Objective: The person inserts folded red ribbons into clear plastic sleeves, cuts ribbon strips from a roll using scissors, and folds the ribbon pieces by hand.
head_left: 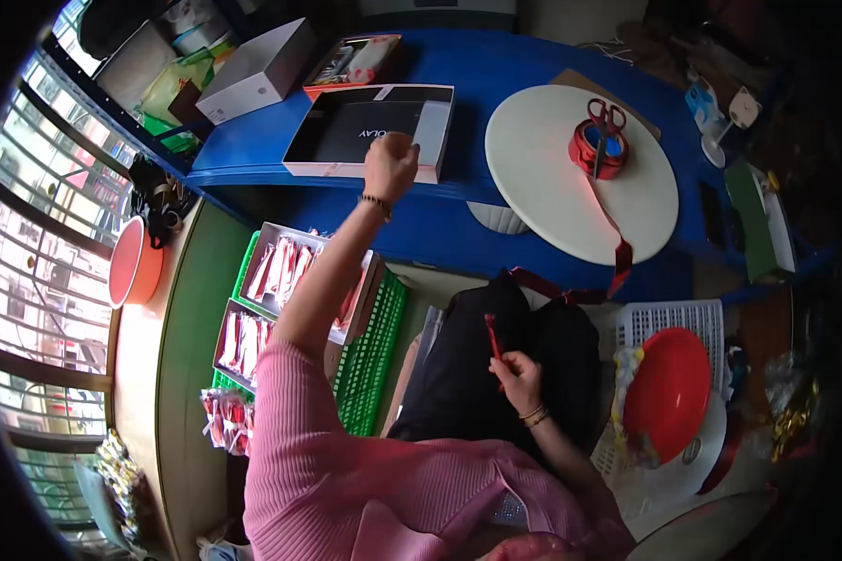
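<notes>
My left hand [390, 168] is over the near edge of a shallow box [337, 140] with a black inside and light lettering. Its fingers are curled closed; what they hold, if anything, is hidden. In my right hand [522, 383], above my lap, a narrow folded piece of red ribbon [493, 338] is pinched between thumb and fingers and points up. Ahead on the right, a roll of red ribbon [597, 150] sits on a round cream board [533, 178]. Red-handled scissors [605, 117] rest on the roll, and a dark red ribbon tail [619, 262] hangs off the board toward my lap.
Left of my legs, a green basket [376, 351] carries boxes of wrapped red-and-white pieces [285, 271]. A red basin [669, 397] stands right near a white crate [678, 323]. The blue table [477, 65] also bears a white box [257, 75]. An orange basin [133, 262] is by the window.
</notes>
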`<state>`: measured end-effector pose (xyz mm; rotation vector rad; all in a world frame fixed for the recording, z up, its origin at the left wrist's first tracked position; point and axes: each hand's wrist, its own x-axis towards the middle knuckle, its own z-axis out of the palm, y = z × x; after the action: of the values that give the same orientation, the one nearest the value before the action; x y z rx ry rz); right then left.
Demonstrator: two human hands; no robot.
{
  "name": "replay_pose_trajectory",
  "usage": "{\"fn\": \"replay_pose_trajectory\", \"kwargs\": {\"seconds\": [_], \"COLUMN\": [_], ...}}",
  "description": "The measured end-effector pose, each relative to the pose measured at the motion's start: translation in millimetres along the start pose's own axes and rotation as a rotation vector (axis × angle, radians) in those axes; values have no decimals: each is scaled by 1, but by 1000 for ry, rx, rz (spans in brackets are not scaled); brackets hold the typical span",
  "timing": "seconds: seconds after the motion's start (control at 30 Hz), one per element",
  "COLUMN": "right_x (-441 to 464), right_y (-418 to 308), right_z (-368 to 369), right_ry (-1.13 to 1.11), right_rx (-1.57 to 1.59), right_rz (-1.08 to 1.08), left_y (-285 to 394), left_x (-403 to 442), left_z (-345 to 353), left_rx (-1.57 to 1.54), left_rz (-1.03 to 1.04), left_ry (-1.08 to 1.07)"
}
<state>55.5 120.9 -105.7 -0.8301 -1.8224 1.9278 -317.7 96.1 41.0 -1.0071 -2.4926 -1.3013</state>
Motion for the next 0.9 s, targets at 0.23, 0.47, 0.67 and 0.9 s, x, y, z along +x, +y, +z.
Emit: {"fn": "replay_pose_trajectory", "kwargs": {"seconds": [0.23, 0.47, 0.67, 0.9], "right_x": [10, 15, 18, 16], "right_y": [0, 8, 12, 8], "right_z": [-13, -16, -20, -23], "right_ry": [-4, -25, -55, -77], "right_rx": [86, 149, 134, 121], "right_rz": [110, 156, 169, 168], "left_y": [-91, -56, -107, -59], "left_x": [82, 89, 112, 106], "left_z": [61, 46, 57, 26], "left_rx": [588, 532, 666, 773], "left_rz": [-266, -346, -412, -160], "left_ry": [-421, -519, -564, -579]}}
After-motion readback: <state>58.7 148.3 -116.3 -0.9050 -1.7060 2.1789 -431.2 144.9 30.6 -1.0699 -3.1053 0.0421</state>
